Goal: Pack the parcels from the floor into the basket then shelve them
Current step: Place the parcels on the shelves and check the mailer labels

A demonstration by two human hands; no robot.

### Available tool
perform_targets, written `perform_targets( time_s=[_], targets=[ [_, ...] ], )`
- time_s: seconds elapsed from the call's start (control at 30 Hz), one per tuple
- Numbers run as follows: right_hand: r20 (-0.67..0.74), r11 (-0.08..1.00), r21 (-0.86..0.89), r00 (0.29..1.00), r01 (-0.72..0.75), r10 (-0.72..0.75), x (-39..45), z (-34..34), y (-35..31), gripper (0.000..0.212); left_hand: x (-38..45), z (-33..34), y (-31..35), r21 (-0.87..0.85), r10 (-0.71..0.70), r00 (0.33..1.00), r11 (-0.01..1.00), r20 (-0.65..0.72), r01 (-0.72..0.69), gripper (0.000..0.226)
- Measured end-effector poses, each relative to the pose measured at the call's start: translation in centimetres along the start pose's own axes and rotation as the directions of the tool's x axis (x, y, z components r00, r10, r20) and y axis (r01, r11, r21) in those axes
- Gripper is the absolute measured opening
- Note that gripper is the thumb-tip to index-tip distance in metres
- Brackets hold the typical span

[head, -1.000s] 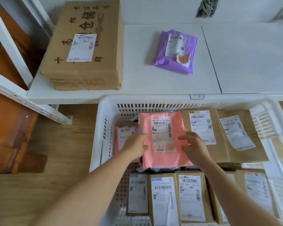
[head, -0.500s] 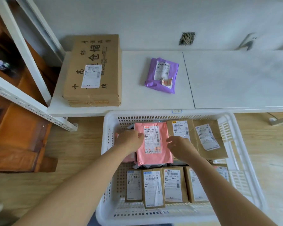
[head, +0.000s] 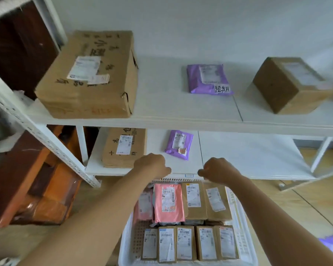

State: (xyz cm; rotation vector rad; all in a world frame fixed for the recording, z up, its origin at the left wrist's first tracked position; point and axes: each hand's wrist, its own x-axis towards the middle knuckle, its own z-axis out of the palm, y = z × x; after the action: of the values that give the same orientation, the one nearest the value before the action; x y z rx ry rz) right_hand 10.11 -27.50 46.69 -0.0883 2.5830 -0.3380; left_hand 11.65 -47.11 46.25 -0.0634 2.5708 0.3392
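1. Shelving [head: 181,120], upper frame: already carries boxes and purple mailers.
2. Basket [head: 240,217], lower centre, full of parcels [head: 168,201], parked by the lower shelf for unloading.
3. Left hand [head: 154,166], right hand [head: 217,170]: each grip curled at the basket's far rim, probably hauling it; actual contact unclear.

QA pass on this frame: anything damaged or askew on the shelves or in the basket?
The large cardboard box on the upper shelf looks battered: its right side seam is split and bulging. The smaller brown box sits turned at an angle. Parcels in the basket look orderly.
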Motion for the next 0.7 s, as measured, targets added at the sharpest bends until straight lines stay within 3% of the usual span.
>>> perform_targets(
  time_s=[0.2, 0.33, 0.53, 0.7],
  targets=[
    [-0.103, 0.999, -0.023, 0.994, 0.034, -0.036, -5.0, -9.9, -2.2, 0.027, -4.9, -9.4, 3.0, 0.049, -0.005, 0.984, 0.999, -0.177, 0.014, 0.038],
    [-0.209, 0.995, -0.046, 0.974, 0.083, -0.091, -9.2, -16.1, -3.1, 0.031, -8.4, -15.0, 5.2, 0.070, -0.005, 0.956, 0.997, -0.293, 0.027, 0.026],
    [-0.317, 0.976, -0.181, 0.933, 0.118, -0.172, -14.8, -22.0, -4.1, 0.027, -14.0, -20.5, 7.8, 0.098, 0.040, 0.949, 0.995, -0.314, -0.010, 0.024],
    [-0.409, 0.949, -0.281, 0.877, 0.142, -0.252, -18.9, -24.3, -4.5, 0.033, -18.7, -22.6, 8.9, 0.181, 0.108, 0.904, 0.983, -0.414, -0.034, 0.024]
  ],
)
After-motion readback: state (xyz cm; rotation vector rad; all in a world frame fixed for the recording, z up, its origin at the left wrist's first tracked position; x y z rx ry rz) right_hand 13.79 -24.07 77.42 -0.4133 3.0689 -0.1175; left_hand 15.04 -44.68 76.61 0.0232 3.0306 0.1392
